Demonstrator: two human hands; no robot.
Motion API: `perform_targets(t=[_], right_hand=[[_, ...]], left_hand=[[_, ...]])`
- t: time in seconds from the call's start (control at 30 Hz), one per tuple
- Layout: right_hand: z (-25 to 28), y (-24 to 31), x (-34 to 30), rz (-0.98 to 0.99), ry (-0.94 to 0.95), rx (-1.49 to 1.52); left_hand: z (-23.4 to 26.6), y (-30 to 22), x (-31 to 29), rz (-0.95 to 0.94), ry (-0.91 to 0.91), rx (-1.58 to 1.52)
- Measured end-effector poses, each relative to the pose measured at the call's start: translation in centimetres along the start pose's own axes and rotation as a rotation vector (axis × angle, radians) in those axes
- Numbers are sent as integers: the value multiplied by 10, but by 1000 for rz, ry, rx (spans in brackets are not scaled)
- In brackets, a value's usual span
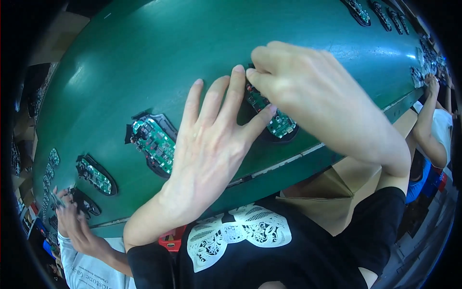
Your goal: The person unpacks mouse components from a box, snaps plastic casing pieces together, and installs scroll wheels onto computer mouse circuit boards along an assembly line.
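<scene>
My left hand (209, 144) lies flat on the green conveyor belt (144, 62), fingers spread, its fingertips against a black oval housing with a green circuit board (279, 124). My right hand (308, 91) covers the top of that same unit, fingertips curled and pinching at its upper end. Most of this board is hidden beneath both hands. A second black housing with a green circuit board (153, 140) sits just left of my left hand, untouched.
More board units (96, 176) lie further left on the belt, and several (358, 10) at the far upper right. Another person's hands (72, 219) work at the lower left; a third person's arm (428, 120) reaches in on the right. A red bin (172, 239) sits below the belt edge.
</scene>
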State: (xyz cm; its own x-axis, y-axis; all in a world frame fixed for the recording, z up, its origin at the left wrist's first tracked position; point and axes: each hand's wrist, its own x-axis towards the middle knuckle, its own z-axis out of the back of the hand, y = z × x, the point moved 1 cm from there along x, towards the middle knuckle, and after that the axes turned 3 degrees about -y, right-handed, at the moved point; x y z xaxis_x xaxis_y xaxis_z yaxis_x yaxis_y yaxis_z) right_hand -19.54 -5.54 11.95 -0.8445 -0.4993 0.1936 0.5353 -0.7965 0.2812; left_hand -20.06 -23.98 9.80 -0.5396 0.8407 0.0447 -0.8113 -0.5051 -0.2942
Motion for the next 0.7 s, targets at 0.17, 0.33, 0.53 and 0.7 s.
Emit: perform_targets(t=[0.17, 0.33, 0.53, 0.7], right_hand=[[-7, -3, -7, -60, -74, -39], [5, -13, 7, -83, 32, 151], [-31, 17, -23, -46, -294, -35], [-42, 16, -30, -45, -392, -184]], left_hand=[[1, 1, 5, -51, -69, 37], [3, -4, 4, -78, -40, 125], [0, 4, -1, -105, -86, 164], [2, 5, 1, -108, -92, 158]])
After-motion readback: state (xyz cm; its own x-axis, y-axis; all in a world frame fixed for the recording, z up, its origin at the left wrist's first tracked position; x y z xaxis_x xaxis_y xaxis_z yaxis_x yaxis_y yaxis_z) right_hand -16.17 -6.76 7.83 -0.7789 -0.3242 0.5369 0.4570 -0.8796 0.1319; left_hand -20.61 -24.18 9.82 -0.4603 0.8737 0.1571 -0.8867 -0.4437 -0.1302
